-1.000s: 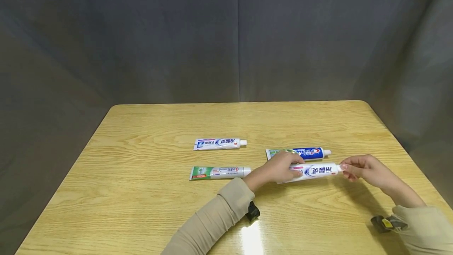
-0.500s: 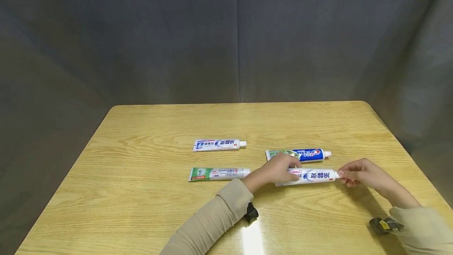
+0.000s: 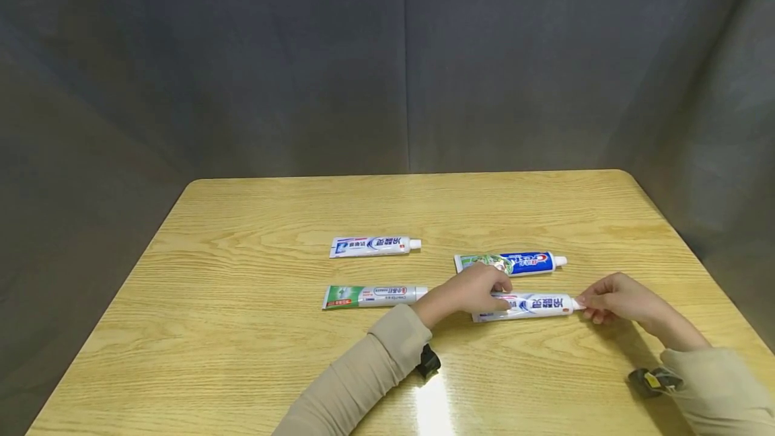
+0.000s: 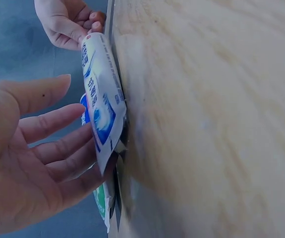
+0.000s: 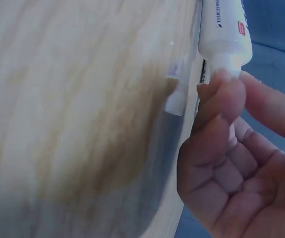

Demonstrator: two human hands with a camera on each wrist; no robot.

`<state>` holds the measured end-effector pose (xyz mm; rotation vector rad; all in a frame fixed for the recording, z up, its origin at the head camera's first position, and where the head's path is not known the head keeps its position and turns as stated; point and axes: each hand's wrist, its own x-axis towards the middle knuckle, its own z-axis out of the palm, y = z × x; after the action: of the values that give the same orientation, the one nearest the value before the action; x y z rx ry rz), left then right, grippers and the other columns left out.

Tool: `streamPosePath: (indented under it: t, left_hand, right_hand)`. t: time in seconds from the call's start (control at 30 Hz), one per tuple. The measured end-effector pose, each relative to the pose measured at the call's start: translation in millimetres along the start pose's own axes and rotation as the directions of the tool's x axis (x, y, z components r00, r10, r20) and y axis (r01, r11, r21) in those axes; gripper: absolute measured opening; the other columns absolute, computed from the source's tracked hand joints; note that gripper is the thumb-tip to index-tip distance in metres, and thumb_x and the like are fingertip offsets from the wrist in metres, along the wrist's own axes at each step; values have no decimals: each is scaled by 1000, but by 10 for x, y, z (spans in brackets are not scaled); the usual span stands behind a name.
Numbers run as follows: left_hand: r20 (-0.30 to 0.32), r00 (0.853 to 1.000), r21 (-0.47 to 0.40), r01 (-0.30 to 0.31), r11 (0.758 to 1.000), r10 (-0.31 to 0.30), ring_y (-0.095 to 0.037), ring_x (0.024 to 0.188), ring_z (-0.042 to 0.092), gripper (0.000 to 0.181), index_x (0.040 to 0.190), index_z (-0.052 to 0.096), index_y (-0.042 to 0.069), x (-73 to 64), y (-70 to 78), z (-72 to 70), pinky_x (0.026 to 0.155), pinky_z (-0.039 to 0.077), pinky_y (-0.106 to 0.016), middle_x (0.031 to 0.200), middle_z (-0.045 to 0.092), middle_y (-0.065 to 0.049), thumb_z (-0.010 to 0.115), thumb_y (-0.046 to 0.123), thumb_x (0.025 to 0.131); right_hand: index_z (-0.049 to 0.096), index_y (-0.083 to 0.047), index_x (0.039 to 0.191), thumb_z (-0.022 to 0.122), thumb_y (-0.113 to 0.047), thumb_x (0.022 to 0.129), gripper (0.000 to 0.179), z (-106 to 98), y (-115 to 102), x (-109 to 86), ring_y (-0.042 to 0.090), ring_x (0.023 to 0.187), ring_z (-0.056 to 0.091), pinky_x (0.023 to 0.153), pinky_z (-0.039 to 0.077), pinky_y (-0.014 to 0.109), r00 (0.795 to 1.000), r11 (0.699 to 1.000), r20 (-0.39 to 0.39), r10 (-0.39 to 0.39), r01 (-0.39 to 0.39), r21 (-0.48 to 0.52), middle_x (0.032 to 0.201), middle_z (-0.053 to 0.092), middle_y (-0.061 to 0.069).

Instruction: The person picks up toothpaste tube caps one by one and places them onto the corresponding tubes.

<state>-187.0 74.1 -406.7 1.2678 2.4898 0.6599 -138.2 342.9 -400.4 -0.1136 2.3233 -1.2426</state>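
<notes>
A white toothpaste tube with blue lettering point(image 3: 539, 305) lies low over the table at the right, its cap end pointing right. My right hand point(image 3: 623, 301) pinches the white cap between thumb and fingers, as the right wrist view shows up close. At the flat tail end is my left hand point(image 3: 472, 289). In the left wrist view its thumb stands off the tube point(image 4: 101, 84), and its loosely extended fingers reach behind the tail. Just behind lies a blue and green toothpaste tube point(image 3: 533, 263), partly covered by the left hand.
Left of the hands lie two more tubes: a green and silver one point(image 3: 375, 296), and farther back a smaller white one point(image 3: 371, 246). The wooden table point(image 3: 242, 355) ends at a grey curtain point(image 3: 303, 86). A black wrist camera point(image 3: 428, 360) hangs under the left sleeve.
Both hands have brought the white toothpaste tube down and slightly toward the person, close to the table. The left thumb and fingers have loosened about its tail. The other tubes have stayed put.
</notes>
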Motion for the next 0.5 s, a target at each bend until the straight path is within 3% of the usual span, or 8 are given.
streamPosePath:
  t: [0.17, 0.3, 0.5]
  left_hand:
    - [10, 1000, -40, 9, 999, -8, -8, 93, 60, 28, 110, 65, 5, -54, 3, -54, 78, 41, -11, 105, 66, -4, 63, 20, 87]
    - [-25, 1000, -82, 10, 997, -12, -8, 91, 61, 27, 112, 64, 5, -106, -11, -121, 76, 43, -12, 107, 66, -4, 61, 20, 89]
    - [-147, 989, -152, -42, 987, 20, -1, 67, 53, 11, 92, 67, 7, -192, -50, -203, 63, 40, -10, 79, 65, 3, 61, 15, 88]
  right_hand:
    - [61, 18, 95, 53, -6, 90, 25, 40, -46, -49, 9, 61, 55, 57, 49, 26, 994, 996, -110, 3, -13, -93, 73, 63, 6]
    - [62, 11, 89, 56, -12, 91, 24, 82, -159, -121, 11, 58, 52, 54, 46, 27, 974, 987, -223, -32, -4, -160, 68, 59, 4]
    - [59, 5, 83, 54, -18, 93, 26, 199, -368, -200, 10, 55, 49, 50, 40, 27, 933, 984, -335, -132, 83, -157, 63, 56, 2]
